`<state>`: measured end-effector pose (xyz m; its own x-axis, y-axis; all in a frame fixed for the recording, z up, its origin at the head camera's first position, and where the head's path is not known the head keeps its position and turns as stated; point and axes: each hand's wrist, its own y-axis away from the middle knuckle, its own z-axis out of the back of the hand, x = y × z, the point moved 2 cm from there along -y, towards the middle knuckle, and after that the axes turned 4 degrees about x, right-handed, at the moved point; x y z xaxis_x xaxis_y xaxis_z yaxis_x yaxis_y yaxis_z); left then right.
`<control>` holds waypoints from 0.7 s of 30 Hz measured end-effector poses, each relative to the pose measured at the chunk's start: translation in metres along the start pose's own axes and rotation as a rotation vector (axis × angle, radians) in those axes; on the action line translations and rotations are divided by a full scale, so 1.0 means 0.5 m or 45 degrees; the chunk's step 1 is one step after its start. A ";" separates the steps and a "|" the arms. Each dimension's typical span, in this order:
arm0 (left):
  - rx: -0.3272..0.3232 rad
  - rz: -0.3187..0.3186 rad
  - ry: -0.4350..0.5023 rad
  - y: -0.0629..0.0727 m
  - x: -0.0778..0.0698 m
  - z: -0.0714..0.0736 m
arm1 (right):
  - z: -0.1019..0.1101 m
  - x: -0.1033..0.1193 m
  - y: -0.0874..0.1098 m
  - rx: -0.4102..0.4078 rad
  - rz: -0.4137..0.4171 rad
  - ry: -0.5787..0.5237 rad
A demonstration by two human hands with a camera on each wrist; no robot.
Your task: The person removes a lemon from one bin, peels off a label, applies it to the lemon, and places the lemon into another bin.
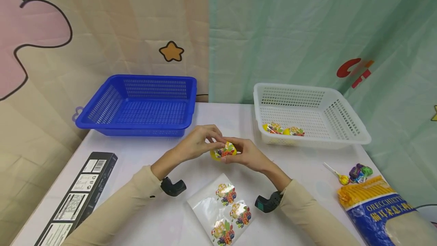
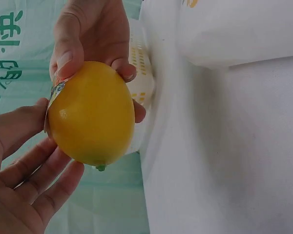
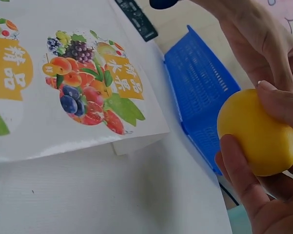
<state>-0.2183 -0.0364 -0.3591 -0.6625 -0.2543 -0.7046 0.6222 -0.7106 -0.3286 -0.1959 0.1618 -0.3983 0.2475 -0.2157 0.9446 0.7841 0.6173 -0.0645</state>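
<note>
Over the middle of the table, my right hand (image 1: 247,155) grips a yellow lemon (image 2: 93,114) between thumb and fingers. A fruit-print sticker (image 1: 226,150) lies on the lemon's near side; one edge stands slightly off the skin in the left wrist view. My left hand (image 1: 196,142) touches the stickered side with its thumb, its other fingers fairly straight beside the lemon. Below both hands lies a white sticker sheet (image 1: 205,205) bearing three fruit stickers (image 3: 88,83). Two stickered yellow fruits (image 1: 286,131) sit in the white basket (image 1: 312,142).
A blue basket (image 1: 133,126) stands at the back left. The long black box (image 1: 106,170) lies along the left side. At right are several wrapped lollipops (image 1: 360,174) and a blue-and-yellow pasta bag (image 1: 368,213). A patterned curtain (image 1: 256,29) hangs behind the table.
</note>
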 end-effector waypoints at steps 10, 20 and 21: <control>-0.013 -0.024 0.032 -0.001 -0.001 -0.003 | 0.013 0.011 0.005 0.064 -0.009 -0.014; 0.026 -0.007 0.077 -0.005 -0.006 -0.004 | 0.018 0.018 0.005 0.049 -0.006 0.045; 0.030 -0.004 0.068 -0.005 -0.008 -0.004 | 0.019 0.019 0.005 0.048 -0.006 0.049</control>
<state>-0.2163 -0.0322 -0.3566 -0.6412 -0.2170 -0.7361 0.6094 -0.7270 -0.3165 -0.1969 0.1683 -0.3863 0.2664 -0.2471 0.9317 0.7635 0.6441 -0.0475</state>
